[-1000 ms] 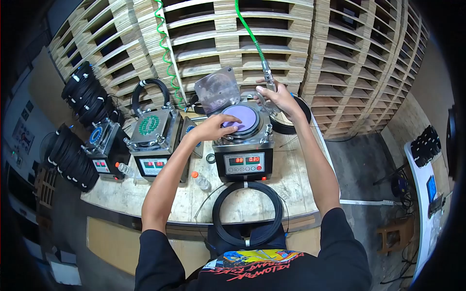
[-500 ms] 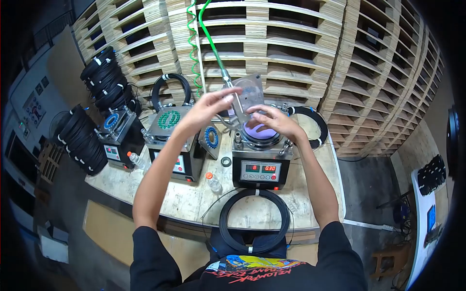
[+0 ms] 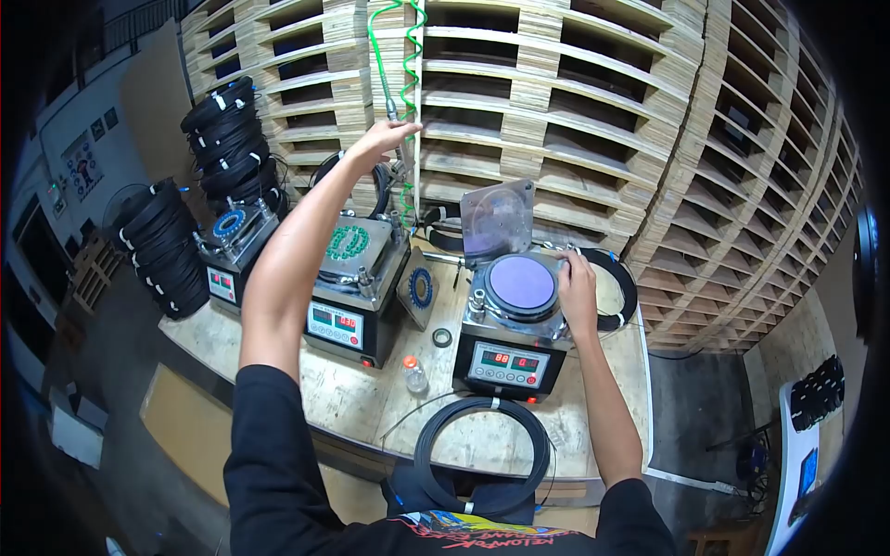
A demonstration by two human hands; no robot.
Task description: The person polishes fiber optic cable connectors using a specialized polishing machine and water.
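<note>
My left hand (image 3: 378, 146) is raised at the upper left, its fingers closed round the air blow gun (image 3: 400, 165) just under the fitting of a green hose (image 3: 377, 51). Part of the gun is hidden behind the hand. My right hand (image 3: 578, 283) rests at the right edge of the polishing machine (image 3: 471, 326), fingers curled down by its back right corner; what they grip there is hidden. On the machine's top lies a round purple pad (image 3: 522, 282). Behind it stands a tilted metal plate (image 3: 498, 219). Red and green digits glow on the front panel (image 3: 506, 363).
A second machine with a green-ringed plate (image 3: 347, 243) and a third with a blue ring (image 3: 229, 223) stand left. A plate with a blue ring (image 3: 421, 287), bottle (image 3: 414, 374), tape roll (image 3: 442, 337) and black cable coil (image 3: 436, 477) are near. Wooden pallets (image 3: 593, 102) rise behind.
My left hand has moved up and left with the blow gun, away from the machine. My right hand has gone from above the purple pad to the machine's right edge. The display digits differ.
</note>
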